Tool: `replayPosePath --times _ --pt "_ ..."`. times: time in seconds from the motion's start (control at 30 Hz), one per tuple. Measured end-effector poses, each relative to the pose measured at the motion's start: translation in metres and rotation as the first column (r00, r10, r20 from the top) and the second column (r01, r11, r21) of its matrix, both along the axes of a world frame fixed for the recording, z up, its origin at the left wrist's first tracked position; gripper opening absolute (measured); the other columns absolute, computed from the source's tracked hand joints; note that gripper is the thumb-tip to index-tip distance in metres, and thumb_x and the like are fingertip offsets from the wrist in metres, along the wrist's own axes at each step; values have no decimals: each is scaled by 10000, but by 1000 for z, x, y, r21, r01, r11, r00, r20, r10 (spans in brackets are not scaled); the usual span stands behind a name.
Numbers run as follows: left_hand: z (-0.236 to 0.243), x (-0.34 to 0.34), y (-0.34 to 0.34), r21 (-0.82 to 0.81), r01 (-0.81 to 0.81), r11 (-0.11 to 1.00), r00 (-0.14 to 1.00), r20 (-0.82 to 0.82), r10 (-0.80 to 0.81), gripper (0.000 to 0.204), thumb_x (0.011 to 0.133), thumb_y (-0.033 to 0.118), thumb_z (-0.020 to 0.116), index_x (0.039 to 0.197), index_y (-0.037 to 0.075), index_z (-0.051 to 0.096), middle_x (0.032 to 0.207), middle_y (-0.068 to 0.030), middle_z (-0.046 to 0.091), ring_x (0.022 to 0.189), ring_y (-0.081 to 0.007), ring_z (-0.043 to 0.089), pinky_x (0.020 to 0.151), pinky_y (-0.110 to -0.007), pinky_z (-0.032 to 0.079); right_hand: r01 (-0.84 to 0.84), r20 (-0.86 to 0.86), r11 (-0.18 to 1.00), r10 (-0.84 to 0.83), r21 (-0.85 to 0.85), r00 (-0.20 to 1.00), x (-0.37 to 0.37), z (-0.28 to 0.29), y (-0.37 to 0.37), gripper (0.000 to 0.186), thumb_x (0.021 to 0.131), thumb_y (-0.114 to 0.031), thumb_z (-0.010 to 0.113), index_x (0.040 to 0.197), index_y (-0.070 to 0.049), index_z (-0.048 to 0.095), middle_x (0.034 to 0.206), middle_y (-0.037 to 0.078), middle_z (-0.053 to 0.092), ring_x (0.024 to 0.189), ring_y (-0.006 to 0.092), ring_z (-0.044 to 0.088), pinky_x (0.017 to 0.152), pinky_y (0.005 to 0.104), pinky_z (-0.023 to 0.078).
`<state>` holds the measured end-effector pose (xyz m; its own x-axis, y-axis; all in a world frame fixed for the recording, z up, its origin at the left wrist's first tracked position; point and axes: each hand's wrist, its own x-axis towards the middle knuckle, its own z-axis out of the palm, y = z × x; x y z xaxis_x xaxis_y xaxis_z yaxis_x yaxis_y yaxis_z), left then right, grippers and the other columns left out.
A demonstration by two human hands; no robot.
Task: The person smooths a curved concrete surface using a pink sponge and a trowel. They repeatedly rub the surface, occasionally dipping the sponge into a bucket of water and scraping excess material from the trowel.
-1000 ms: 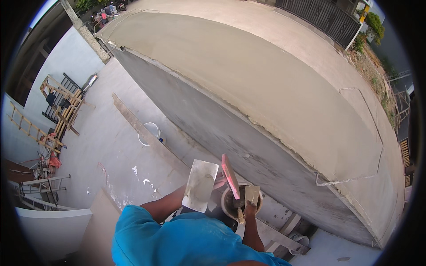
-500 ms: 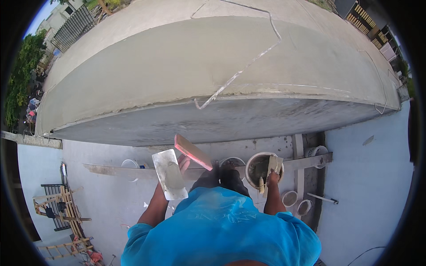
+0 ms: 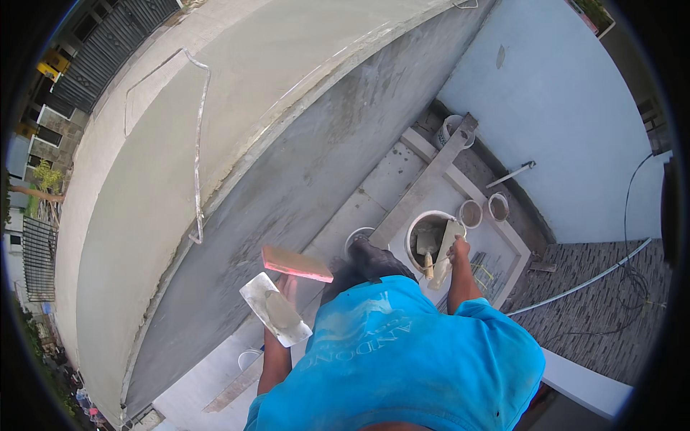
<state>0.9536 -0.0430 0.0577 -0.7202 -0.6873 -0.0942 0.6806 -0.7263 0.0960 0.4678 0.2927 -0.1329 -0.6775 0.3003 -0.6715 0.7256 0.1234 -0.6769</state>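
Observation:
My left hand [image 3: 287,286] is closed on a flat steel trowel [image 3: 275,310] with a dab of grey mortar on it, and a reddish float [image 3: 296,263] sticks out just above it. It hovers beside the grey plastered wall face [image 3: 287,194]. My right hand [image 3: 458,250] grips a pale-bladed tool [image 3: 445,248] at the rim of a white bucket [image 3: 412,237] that holds mortar and another tool. My blue shirt [image 3: 402,359] hides the lower forearms.
A wooden plank [image 3: 424,190] runs under the bucket, and two small pots [image 3: 483,210] sit beside it. A bent wire [image 3: 198,151] lies on the smooth curved slab top. A pale blue wall [image 3: 575,129], a pipe [image 3: 596,276] and a cable are at the right.
The view has swung, so the wall now runs diagonally on the left. My left hand still carries the trowel and float. My right hand stays at the bucket.

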Motion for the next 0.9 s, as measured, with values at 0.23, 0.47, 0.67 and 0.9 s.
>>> replayPosePath --times 0.23,0.47,0.67,0.9 --pt "2 -5 -9 84 53 995 997 -56 -49 533 1117 313 371 1498 -59 376 1665 -288 210 1550 -437 222 1301 -488 264 194 88 980 -197 38 977 29 9 76 229 941 -239 624 1031 -29 610 647 46 447 468 180 428 404 411 364" --pt "25 -41 -11 -75 183 980 967 -165 -193 490 1122 264 301 1462 -86 345 1667 -285 204 1570 -414 166 1312 -521 205 362 24 920 -369 151 929 52 -5 124 196 941 -214 624 1022 -37 600 604 28 376 448 176 382 377 413 330" --pt "26 -117 18 -198 327 924 941 -21 -337 415 1117 275 323 1378 -36 412 1648 -287 238 1560 -423 199 1306 -528 212 309 142 950 -312 44 939 22 -12 141 221 919 -197 644 1038 -18 595 613 26 386 461 168 387 384 408 325" --pt "60 -267 -3 -94 830 549 323 884 -337 617 1088 509 375 1383 -6 540 1597 -205 405 1486 -450 360 1276 -515 295 198 -63 977 -193 83 979 -66 -47 104 143 861 -78 644 955 -65 537 658 38 456 499 159 476 410 343 380"
